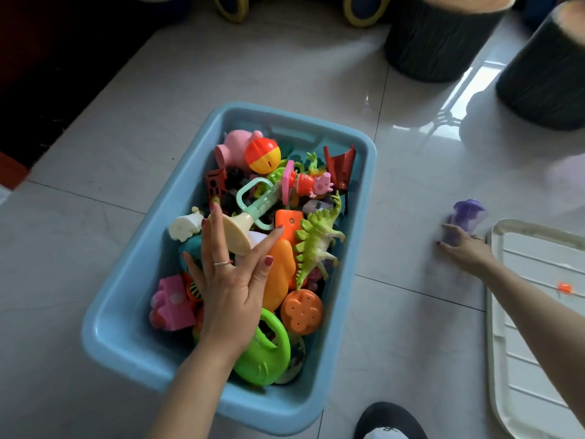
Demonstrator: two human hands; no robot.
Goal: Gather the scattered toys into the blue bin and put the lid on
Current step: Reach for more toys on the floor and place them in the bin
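Note:
The blue bin (126, 280) stands on the tiled floor, filled with several toys: a green dinosaur (316, 239), a toy trumpet (243, 217), a pink pig (234, 147), a red-yellow ball (262, 155). My left hand (231, 280) lies flat over the toys in the bin, fingers spread, holding nothing. To the right, my right hand (462, 245) closes on a blurred purple toy (468, 217) on the floor. The white lid (538, 312) lies flat at the right edge, with a small orange piece (564, 287) on it.
Two dark round stools (437, 42) (544, 74) stand at the back right. Blue-yellow wheels (231, 7) show at the top. A dark rug (47, 74) fills the upper left. My shoe (389, 421) is at the bottom, close to the bin's near corner.

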